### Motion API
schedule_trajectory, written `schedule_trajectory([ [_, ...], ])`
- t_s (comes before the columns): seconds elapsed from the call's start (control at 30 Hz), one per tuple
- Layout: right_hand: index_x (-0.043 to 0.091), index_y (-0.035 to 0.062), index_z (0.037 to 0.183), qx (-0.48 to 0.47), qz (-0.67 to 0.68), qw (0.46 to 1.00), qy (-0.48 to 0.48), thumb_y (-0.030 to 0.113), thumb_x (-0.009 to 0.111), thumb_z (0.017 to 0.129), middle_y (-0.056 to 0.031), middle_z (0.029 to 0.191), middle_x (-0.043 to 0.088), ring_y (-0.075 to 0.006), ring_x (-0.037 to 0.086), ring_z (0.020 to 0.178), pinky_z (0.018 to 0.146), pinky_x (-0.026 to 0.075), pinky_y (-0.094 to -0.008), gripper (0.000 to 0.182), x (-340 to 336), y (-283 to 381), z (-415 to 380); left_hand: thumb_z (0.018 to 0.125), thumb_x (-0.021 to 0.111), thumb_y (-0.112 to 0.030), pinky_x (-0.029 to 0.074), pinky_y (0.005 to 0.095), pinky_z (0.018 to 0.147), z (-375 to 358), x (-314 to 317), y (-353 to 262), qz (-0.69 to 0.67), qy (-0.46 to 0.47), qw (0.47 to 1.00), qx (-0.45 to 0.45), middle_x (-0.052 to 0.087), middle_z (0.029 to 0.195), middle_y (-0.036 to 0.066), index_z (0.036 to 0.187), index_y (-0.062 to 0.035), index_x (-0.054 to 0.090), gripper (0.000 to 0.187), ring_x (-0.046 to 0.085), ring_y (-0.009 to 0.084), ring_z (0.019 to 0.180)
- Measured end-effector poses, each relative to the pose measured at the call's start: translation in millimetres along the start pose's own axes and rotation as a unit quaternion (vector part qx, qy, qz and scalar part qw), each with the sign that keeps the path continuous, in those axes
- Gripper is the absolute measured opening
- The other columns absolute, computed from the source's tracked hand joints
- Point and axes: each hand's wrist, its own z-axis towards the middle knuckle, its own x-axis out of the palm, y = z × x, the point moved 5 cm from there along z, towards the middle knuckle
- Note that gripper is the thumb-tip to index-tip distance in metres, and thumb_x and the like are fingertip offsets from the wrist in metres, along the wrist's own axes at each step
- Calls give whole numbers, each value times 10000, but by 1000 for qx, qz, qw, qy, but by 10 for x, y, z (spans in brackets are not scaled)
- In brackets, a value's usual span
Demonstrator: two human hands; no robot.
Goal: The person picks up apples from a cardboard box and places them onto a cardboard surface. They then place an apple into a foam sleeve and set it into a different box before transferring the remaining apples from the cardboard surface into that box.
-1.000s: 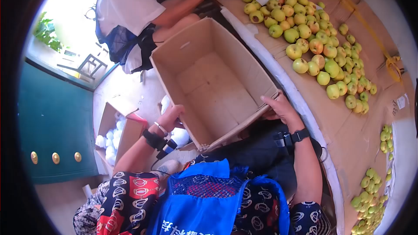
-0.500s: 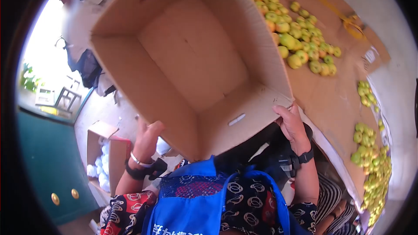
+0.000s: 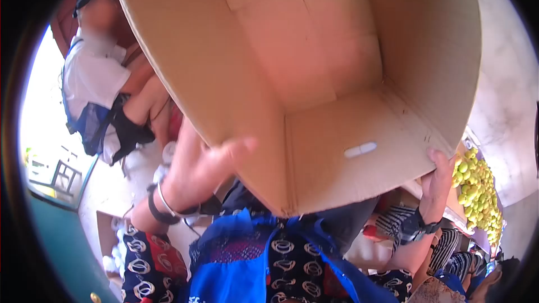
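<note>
— What are the hands doing with the cardboard box point(image 3: 314, 78)?

— The box is lifted close to the camera, its open mouth facing the viewer, so the bare inside fills most of the view. The left hand point(image 3: 193, 171) lies flat against the outside of the box's left wall, fingers point(image 3: 236, 148) stretched out and loosely spread, pressing rather than gripping. The right hand point(image 3: 441, 177) is at the box's lower right corner, its fingers point(image 3: 433, 156) hooked up over the edge there and closed on the cardboard.

— What can't you make out?

— The top of the box runs out of the picture. The left palm is turned to the wall, so its actual contact is out of sight; the right fingertips vanish behind the rim. Everything behind the box is covered.

— And around it?

— Right of the box's lower corner, a strip of yellow-green apples point(image 3: 477, 191) shows on a bench, mostly cut off. Left of the box, another person in a white shirt point(image 3: 92, 78) sits, partly hidden by the wall. Below the box is the wearer's own blue vest point(image 3: 236, 264) over patterned cloth. Both wrists carry dark bands.

— So where is the box relative to the fingers?

— Between the two hands, above them, its near bottom edge resting at the level of the fingers.
</note>
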Motion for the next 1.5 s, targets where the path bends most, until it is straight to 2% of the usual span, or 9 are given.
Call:
schedule_trajectory([
  [0.1, 381, -35, 1209, -24, 28, 999, -20, 53, 503, 663, -177, 1099, 527, -285, 548, 994, 866, 463, -390, 566, -133, 52, -49, 764, 644, -296, 389, 292, 877, 58, -34, -88, 198, 8, 958, 208, 483, 1156, 87, 1259, 13, 344, 656, 498, 167, 1027],
  [0.17, 377, -31, 1214, -28, 43, 998, -28, 54, 503, 651, -177, 1094, 529, -294, 554, 984, 858, 472, -395, 584, -251, 44, -76, 784, 570, -457, 356, 360, 944, 277, -159, 45, -178, 37, 980, 76, 320, 1337, 147, 1359, -13, 186, 821, 394, 216, 1190],
  [0.23, 385, -40, 1208, 9, 100, 994, -49, 61, 495, 647, -180, 1090, 532, -302, 560, 973, 845, 481, -399, 581, -334, -83, -105, 881, 446, -431, 339, 364, 959, 773, -471, 420, -16, -103, 992, 72, 347, 1335, 118, 1373, -48, 160, 686, 412, 220, 1176],
  [0.5, 411, -23, 1201, 240, 196, 950, 32, 127, 506, 727, -155, 1101, 543, -280, 538, 1019, 879, 453, -386, 507, -528, -1041, -2, 859, 459, -503, 383, 390, 936, 924, 73, 1274, -521, 147, 828, -148, 457, 1252, 100, 1321, -79, 308, 645, 465, 217, 1128],
  [0.7, 421, -37, 1194, 322, 279, 893, 145, 190, 490, 789, -158, 1136, 535, -275, 542, 1020, 882, 447, -379, 470, -161, -1552, 132, 854, 459, -518, 514, 351, 720, 778, -57, 1334, -479, 88, 861, -148, 618, 907, 39, 1062, -118, 516, 454, 617, 171, 810],
  [0.9, 419, -37, 1203, 405, 331, 829, 197, 197, 486, 807, -161, 1109, 550, -251, 568, 969, 863, 460, -360, 465, 226, -2489, 228, 859, 502, -440, 522, 344, 736, 564, -349, 1167, -430, 49, 888, -154, 622, 933, 58, 1074, -87, 500, 413, 625, 166, 813],
  [1.2, 426, -21, 1217, 327, 36, 928, 173, 274, 458, 859, -134, 1144, 536, -224, 520, 1052, 913, 411, -343, 465, 233, -1996, -282, 866, 442, -479, 523, 330, 697, 499, -400, 1148, -371, 106, 886, -258, 634, 894, 97, 1054, -52, 501, 469, 636, 196, 757],
  [1.27, 346, 44, 1310, 251, 312, 905, 146, 435, 387, 910, -78, 1237, 475, -186, 495, 1075, 926, 393, -309, 560, 151, -1904, -215, 860, 438, -489, 503, 310, 732, 465, -373, 1379, -385, 56, 890, -239, 611, 982, 84, 1103, -64, 499, 493, 611, 180, 821],
  [1.5, 322, 57, 1306, -71, 132, 967, 207, 487, 324, 911, -85, 1338, 361, -188, 345, 1232, 1012, 297, -357, 584, 250, -597, -6, 866, 435, -430, 473, 333, 787, 336, -282, 1380, -470, 40, 861, -191, 556, 1065, 93, 1162, -33, 471, 496, 555, 191, 929],
])
